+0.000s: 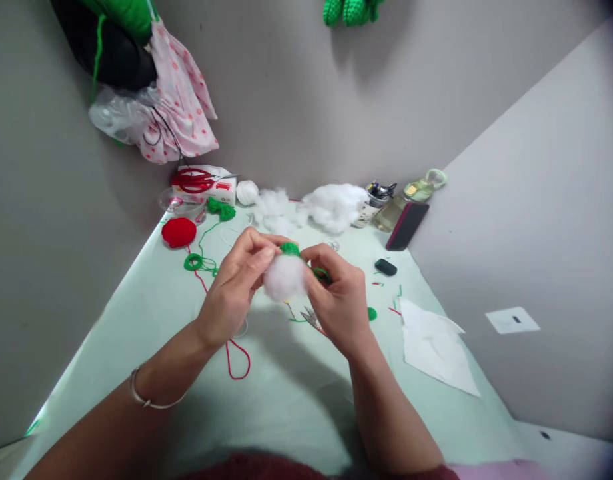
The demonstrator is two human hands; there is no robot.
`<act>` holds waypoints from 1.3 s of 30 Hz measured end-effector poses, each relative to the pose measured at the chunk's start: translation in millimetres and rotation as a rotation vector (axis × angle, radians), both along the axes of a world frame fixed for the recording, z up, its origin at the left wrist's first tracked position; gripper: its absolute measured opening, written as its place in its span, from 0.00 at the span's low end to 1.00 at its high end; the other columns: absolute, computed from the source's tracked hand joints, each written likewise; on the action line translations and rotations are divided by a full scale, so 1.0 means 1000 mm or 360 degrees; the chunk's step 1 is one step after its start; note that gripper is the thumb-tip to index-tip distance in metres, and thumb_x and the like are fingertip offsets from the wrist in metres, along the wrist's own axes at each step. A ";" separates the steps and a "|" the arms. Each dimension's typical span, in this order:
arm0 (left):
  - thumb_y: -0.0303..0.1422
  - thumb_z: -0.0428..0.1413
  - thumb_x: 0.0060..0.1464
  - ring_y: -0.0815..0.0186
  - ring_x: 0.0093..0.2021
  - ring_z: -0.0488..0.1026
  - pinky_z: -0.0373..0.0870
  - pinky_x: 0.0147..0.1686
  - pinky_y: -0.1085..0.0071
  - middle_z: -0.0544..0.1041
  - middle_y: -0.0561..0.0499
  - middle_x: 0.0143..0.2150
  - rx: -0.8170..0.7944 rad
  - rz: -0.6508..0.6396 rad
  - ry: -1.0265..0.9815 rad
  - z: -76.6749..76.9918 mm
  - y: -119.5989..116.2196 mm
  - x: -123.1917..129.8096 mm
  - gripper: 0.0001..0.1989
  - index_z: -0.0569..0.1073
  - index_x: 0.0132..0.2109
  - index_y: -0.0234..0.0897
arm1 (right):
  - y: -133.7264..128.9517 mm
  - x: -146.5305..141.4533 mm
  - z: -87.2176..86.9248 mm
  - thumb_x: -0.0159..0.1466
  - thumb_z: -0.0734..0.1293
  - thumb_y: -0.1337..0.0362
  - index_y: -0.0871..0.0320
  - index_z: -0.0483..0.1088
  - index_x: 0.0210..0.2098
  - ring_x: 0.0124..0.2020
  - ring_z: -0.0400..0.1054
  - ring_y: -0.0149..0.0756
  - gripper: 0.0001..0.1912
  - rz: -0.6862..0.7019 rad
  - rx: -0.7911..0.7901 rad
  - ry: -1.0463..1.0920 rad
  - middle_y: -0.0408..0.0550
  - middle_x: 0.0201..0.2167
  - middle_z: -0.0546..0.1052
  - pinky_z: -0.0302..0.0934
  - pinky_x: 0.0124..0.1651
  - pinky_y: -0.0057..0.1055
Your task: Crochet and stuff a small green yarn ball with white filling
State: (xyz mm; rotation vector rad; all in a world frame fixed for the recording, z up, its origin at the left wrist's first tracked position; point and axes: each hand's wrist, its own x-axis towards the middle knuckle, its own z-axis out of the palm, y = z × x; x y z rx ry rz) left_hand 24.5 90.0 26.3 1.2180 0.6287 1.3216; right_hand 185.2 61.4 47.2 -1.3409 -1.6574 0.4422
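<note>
A small green crochet piece (289, 249) is held up over the middle of the table, with a tuft of white stuffing (285, 279) bulging out on the side facing me. My left hand (240, 283) pinches it from the left with thumb and fingers. On the right, my right hand (337, 293) closes on the same piece, its fingers curled at the stuffing's edge. Green yarn (320, 273) shows inside that hand's curl; its far end is hidden. Partly covered by my right wrist, small scissors (312, 319) lie on the table below.
Loose stuffing (334, 205) lies at the back beside a pen cup (370, 205), a bottle (390, 210) and a leaning phone (407, 227). At left are a red round piece (179, 232), green yarn (220, 209) and red-handled scissors (192, 180). White paper (434, 347) lies at right.
</note>
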 end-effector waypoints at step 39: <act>0.24 0.61 0.54 0.69 0.33 0.75 0.72 0.32 0.71 0.77 0.53 0.39 0.0328 0.0397 0.0392 -0.010 0.009 0.000 0.10 0.68 0.37 0.41 | -0.015 -0.012 0.006 0.72 0.62 0.66 0.55 0.64 0.33 0.22 0.53 0.26 0.10 0.0245 -0.0091 -0.0212 0.35 0.22 0.63 0.50 0.28 0.26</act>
